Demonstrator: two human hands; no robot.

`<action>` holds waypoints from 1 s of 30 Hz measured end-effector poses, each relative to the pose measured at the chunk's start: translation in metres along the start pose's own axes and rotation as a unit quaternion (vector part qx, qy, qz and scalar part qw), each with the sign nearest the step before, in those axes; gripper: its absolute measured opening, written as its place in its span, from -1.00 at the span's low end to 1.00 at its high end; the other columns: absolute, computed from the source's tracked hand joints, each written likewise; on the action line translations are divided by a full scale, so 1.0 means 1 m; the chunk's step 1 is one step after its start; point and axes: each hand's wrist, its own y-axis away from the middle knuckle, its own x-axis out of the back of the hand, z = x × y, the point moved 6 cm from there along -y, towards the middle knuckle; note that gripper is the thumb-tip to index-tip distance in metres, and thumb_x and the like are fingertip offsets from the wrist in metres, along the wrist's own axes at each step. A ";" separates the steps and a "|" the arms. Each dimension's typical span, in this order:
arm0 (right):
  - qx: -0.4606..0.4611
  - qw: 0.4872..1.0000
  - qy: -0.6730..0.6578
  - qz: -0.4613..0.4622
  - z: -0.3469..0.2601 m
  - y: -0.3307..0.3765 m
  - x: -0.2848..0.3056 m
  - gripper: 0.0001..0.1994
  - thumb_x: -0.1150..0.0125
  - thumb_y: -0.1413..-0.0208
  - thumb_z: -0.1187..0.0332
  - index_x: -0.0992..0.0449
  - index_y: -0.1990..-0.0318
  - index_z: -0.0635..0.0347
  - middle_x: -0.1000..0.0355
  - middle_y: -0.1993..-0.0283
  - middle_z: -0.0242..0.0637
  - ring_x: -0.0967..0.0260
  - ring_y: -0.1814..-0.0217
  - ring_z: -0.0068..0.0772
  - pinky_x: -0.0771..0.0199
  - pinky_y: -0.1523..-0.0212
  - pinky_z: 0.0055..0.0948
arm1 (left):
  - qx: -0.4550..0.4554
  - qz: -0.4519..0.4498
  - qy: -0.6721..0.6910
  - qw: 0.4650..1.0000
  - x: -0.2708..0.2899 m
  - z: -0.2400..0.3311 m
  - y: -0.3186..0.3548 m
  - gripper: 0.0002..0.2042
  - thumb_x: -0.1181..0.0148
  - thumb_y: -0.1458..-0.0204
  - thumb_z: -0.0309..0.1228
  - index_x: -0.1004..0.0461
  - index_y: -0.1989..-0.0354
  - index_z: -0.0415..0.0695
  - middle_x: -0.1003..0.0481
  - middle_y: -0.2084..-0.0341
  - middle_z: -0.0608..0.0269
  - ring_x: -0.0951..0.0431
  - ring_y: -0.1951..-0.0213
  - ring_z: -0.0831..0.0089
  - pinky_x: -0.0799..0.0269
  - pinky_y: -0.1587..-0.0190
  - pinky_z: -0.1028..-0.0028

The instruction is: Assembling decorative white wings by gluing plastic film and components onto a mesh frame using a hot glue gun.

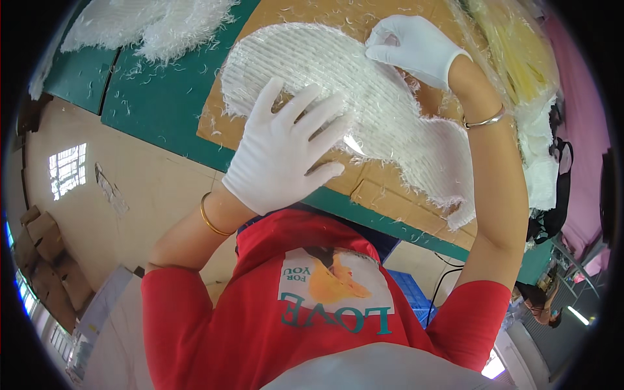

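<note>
Here | left hand (286, 149) flat on fibre mat (390, 117) | right hand (416, 45) apparently pinching edge

We see a factory workshop. Green worktable (162, 97) littered with fibre scraps, cut white fibre mat (390, 117) on cardboard sheet (312, 13), stacked cartons (45, 253) on bare floor.

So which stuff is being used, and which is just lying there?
In use:
left hand
right hand
white fibre sheet
cardboard

Lying about:
fibre pile
green table
yellow sheets
blue crate
</note>
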 end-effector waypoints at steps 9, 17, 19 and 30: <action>0.053 0.982 0.153 0.103 -0.006 0.004 -0.002 -0.73 -0.11 -0.27 0.22 -0.56 0.13 0.27 -0.54 0.11 -0.05 -0.49 0.06 0.02 -0.47 -0.03 -0.24 | -0.007 0.022 0.004 1.000 0.006 -0.001 0.000 -0.53 -0.24 -0.03 -0.10 -0.52 -0.03 -0.17 -0.43 -0.06 0.16 -0.33 -0.17 0.17 -0.12 -0.25 -0.03; -0.024 0.992 0.043 0.114 -0.018 0.019 0.002 -0.71 -0.14 -0.25 0.20 -0.58 0.08 0.24 -0.55 0.12 -0.05 -0.50 0.06 0.00 -0.48 -0.05 -0.24 | 0.024 -0.006 0.007 1.000 0.003 -0.004 0.004 -0.46 -0.33 0.04 -0.12 -0.52 -0.14 -0.06 -0.42 -0.18 0.18 -0.33 -0.22 0.13 -0.04 -0.30 -0.13; -0.018 0.993 0.069 0.090 -0.014 0.013 0.001 -0.72 -0.14 -0.25 0.21 -0.59 0.10 0.24 -0.55 0.12 -0.05 -0.50 0.05 0.01 -0.48 -0.06 -0.22 | 0.020 -0.005 0.006 1.000 0.002 -0.003 0.003 -0.45 -0.33 0.04 -0.12 -0.52 -0.15 -0.06 -0.42 -0.18 0.19 -0.33 -0.22 0.13 -0.04 -0.30 -0.14; -0.031 0.980 0.147 0.130 -0.015 0.014 -0.005 -0.76 -0.06 -0.27 0.29 -0.57 0.21 0.27 -0.54 0.17 0.02 -0.49 0.07 0.13 -0.47 -0.05 -0.11 | 0.016 -0.006 0.020 1.000 0.005 -0.005 0.000 -0.47 -0.33 0.05 -0.14 -0.52 -0.12 -0.10 -0.43 -0.15 0.18 -0.36 -0.20 0.15 -0.04 -0.34 -0.11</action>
